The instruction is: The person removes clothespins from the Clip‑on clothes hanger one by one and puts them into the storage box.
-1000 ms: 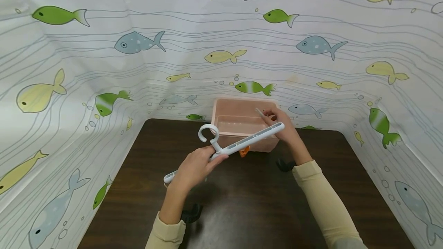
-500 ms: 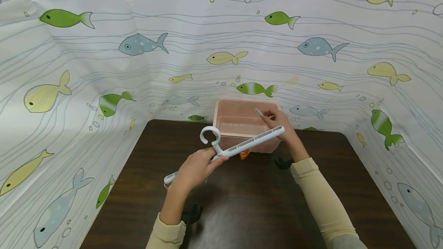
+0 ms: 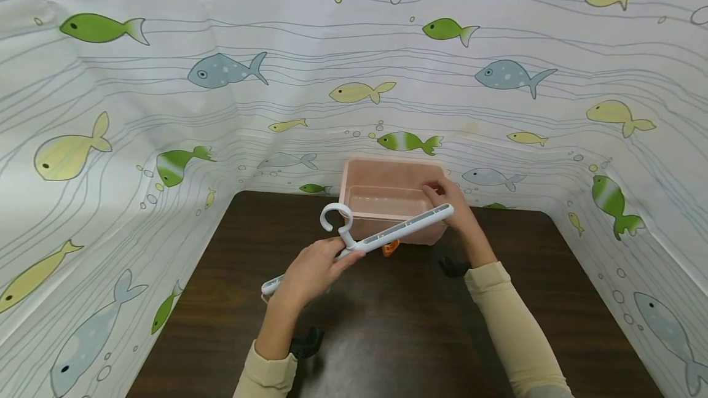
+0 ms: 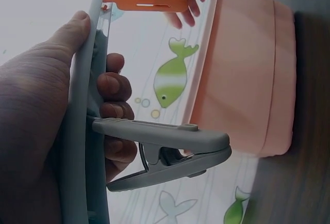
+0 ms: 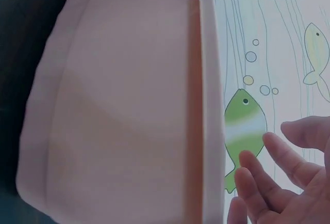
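The left hand (image 3: 311, 268) grips a clip hanger (image 3: 399, 231). The empty right hand (image 3: 450, 194), fingers parted, hovers by a pink bin (image 3: 362, 228).

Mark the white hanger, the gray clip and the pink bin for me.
White hanger (image 3: 387, 236): head view, on its bar.
Gray clip (image 4: 170, 137): left wrist view, on its upper arm.
Pink bin (image 5: 129, 105): right wrist view, on its outer wall.

White hanger (image 3: 409, 226), tilted, orange clip (image 4: 147, 3) attached
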The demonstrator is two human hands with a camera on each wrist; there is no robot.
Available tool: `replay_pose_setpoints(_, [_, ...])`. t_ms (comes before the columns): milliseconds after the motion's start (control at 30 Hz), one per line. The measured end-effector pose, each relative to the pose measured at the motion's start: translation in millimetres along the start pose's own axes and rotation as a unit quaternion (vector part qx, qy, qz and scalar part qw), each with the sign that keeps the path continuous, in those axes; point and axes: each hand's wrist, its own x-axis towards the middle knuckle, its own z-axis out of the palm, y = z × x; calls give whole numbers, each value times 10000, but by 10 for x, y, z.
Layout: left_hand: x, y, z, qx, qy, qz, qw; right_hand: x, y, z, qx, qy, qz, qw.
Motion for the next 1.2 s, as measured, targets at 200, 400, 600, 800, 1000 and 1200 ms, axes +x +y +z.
replay_pose_setpoints(200, [10, 17, 0, -12, -60, -80, 9999, -109, 58, -2, 222, 187, -132, 9995])
replay_pose_setpoints(400, [29, 7, -6, -43, -62, -51, 10000, -255, -50, 19, 442, 532, -450, 9966])
replay_pose_setpoints(600, [22, -3, 7, -49, 3, -108, 9999, -486, -131, 146, 640, 820, -552, 9930])
replay_pose_setpoints(800, [24, 10, 15, -159, -127, -150, 9997, -701, -209, 290, 1488, 887, -513, 9835])
replay_pose_setpoints(1000, [50, 22, 28, -230, -91, -107, 9996, -842, -273, 389, 2012, 408, -1081, 9727])
replay_pose_setpoints(1200, [62, 35, 54, -231, -19, -45, 9997, -947, -227, 449, 2116, -39, -1440, 9667])
